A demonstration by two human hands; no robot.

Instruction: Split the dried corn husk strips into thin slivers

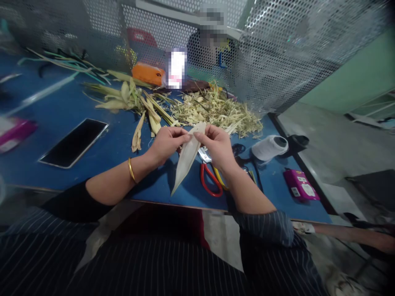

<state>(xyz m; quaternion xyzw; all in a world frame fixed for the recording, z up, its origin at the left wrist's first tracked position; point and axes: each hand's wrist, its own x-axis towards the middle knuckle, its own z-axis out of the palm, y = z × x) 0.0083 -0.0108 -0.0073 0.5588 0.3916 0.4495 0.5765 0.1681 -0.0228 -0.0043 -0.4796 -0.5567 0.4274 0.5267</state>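
A pale corn husk (pixel 187 159) hangs over the front of the table, its pointed tip toward me. Its wide upper end is pinched between the thumb and fingers of my left hand (pixel 169 142) and of my right hand (pixel 217 146), which sit close together. Below my right hand lie red-handled scissors (pixel 211 180), their blades partly hidden; a yellow handle shows beside them. Just beyond my hands is a heap of shredded husk (pixel 219 107). A bunch of whole husks (pixel 126 96) rests to its left.
On the blue table (pixel 92 102) lie a dark phone (pixel 74 143), a white thread cone (pixel 269 148), a black cone (pixel 294 144), a purple packet (pixel 300 185) and an orange packet (pixel 148 75). A perforated metal screen (pixel 262 49) stands behind. Another person's arm (pixel 348 235) shows at right.
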